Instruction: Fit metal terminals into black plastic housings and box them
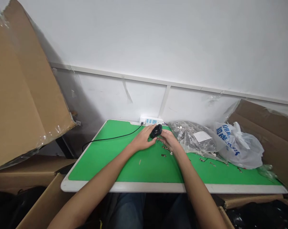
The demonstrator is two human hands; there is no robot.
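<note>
Both my hands meet near the far middle of a green-topped table. My left hand is closed round a small black device, holding it just above the mat. My right hand is beside it with its fingers curled at the device's lower edge; whether they pinch a small part I cannot make out. A few small metal pieces lie on the green mat just under my hands.
A white power strip sits at the table's back edge, a black cable running left from it. Clear bags of metal parts and a white printed plastic bag lie right. Cardboard boxes flank both sides.
</note>
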